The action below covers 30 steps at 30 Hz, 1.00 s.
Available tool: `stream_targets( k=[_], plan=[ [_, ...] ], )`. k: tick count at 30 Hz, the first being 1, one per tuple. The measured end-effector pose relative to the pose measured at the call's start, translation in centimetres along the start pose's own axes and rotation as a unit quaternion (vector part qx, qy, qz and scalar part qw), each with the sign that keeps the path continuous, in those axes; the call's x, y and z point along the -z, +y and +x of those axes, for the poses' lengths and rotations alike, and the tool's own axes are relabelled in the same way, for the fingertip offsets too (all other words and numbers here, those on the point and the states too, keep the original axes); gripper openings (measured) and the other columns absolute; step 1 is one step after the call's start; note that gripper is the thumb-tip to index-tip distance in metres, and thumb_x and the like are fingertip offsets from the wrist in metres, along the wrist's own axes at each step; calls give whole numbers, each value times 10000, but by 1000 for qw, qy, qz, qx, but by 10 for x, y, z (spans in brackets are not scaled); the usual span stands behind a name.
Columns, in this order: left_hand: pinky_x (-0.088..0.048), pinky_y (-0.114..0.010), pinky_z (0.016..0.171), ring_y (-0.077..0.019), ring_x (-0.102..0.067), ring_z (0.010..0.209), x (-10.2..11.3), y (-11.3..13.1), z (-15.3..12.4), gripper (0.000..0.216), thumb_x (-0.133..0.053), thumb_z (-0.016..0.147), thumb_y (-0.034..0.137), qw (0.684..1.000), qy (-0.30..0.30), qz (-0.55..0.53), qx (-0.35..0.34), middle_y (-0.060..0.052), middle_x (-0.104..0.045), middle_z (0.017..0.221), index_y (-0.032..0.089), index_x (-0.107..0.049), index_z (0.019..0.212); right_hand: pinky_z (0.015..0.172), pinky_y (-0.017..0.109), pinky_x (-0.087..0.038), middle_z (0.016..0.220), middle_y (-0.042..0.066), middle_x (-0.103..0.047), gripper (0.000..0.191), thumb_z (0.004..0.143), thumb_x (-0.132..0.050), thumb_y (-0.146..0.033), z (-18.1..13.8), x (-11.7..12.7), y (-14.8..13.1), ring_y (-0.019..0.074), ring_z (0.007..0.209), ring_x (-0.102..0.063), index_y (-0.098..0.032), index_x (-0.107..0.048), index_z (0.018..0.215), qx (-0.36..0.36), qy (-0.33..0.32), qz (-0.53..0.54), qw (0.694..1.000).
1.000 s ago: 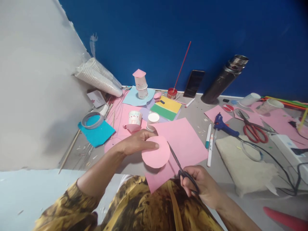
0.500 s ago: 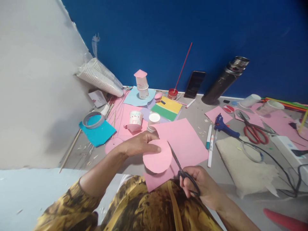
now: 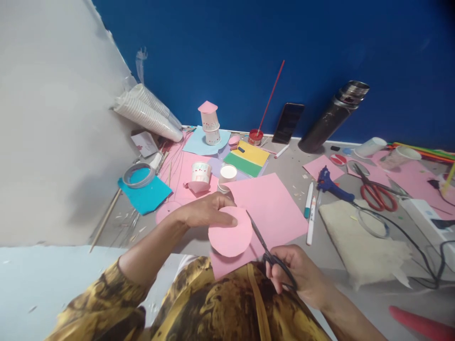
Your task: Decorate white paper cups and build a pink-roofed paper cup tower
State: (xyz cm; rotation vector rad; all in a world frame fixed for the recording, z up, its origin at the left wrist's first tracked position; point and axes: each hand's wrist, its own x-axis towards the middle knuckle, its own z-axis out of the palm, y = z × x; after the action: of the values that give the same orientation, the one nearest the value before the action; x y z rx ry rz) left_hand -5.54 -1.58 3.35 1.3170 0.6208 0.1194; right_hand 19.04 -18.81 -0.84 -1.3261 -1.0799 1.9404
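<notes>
Pinched in my left hand (image 3: 209, 210) is a round pink paper disc (image 3: 230, 237), thumb on top and fingers behind. My right hand (image 3: 296, 272) grips the handles of dark scissors (image 3: 265, 246). Their blades lie along the disc's upper right edge and look nearly closed. Beneath both is a larger pink sheet (image 3: 275, 203), its near corner reaching over the table edge toward my lap. Just beyond my left hand stand a white paper cup (image 3: 228, 174) and a decorated cup (image 3: 201, 174) resting on a pink cone.
A cup tower with a pink cone roof (image 3: 210, 124) stands at the back. On the right are a blue glue gun (image 3: 332, 184), red-handled scissors (image 3: 378, 192), markers (image 3: 310, 220) and a dark flask (image 3: 334, 116). Leftward lie a tape roll (image 3: 138, 175) and stacked cups (image 3: 147, 113).
The disc has shifted slightly left and turned a little in my left hand. The scissors and my right hand stay almost in place.
</notes>
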Motion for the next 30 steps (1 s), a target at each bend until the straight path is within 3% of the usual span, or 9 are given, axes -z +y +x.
stream_targets(
  k=[5,14,30],
  plan=[
    [-468,-184,512,-126,-625,601,-1,2,1,245,-845,746,373,1000,-26,-2,-1,-19,-700,675,145,-756,740,502,240,-291,539,-6,-595,708,657,-760,-856,-1,0,-3,95,479,-447,-161,-639,720,-6,2,0,1000],
    [-481,-190,515,-129,-626,602,3,3,5,228,-840,753,360,998,-68,-8,3,-34,-721,706,142,-795,800,494,227,-281,536,-7,-604,680,660,-797,-816,-2,2,0,91,477,-467,-157,-636,711,-9,-3,16,1000],
    [-398,-196,481,-115,-516,560,9,10,7,248,-831,736,343,991,-106,83,-20,-3,-604,610,129,-715,688,498,242,-299,500,-15,-588,711,588,-800,-857,0,1,-7,96,456,-450,-166,-664,694,-40,-7,2,999]
  ],
)
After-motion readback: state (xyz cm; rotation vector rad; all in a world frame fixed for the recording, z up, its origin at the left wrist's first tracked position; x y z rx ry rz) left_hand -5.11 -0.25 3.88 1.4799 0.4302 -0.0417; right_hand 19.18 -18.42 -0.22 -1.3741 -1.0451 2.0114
